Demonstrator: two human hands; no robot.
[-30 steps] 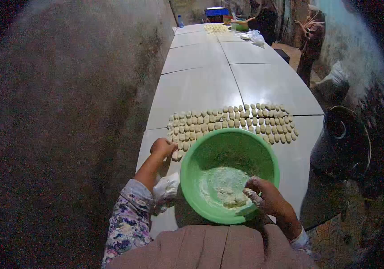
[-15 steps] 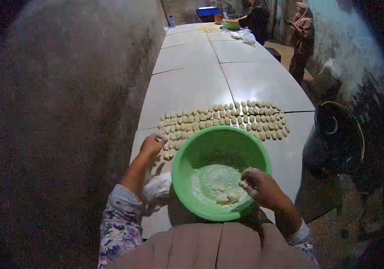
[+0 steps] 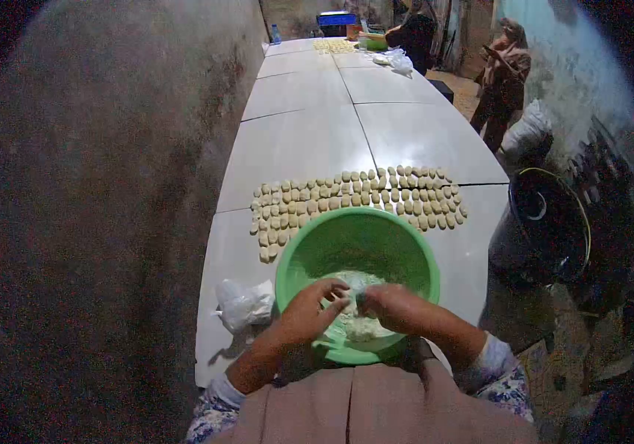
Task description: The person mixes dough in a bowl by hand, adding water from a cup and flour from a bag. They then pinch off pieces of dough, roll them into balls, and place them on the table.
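A green basin (image 3: 284,277) stands in front of me, with white flour and pale lumpy dough (image 3: 365,329) at its bottom. Both hands are over the basin, close together. My left hand (image 3: 309,311) has its thumb and fingers curved and apart, with nothing visible between them. My right hand (image 3: 395,307) is closed, its fingertips turned inward beside the left ones; whatever it holds is hidden and slightly blurred. Beyond the basin, small oval dough pieces (image 3: 313,200) lie in rows on the white table (image 3: 295,148).
A white plastic bag (image 3: 239,307) sits left of the basin. A large black bucket (image 3: 543,222) stands right of the table. Two people are at the far right, one (image 3: 506,74) holding a phone-like object. A bare wall (image 3: 110,185) runs along the left.
My left hand has come from the left end of the dough rows back over the basin. My right hand has moved left to meet it. The view has shifted slightly.
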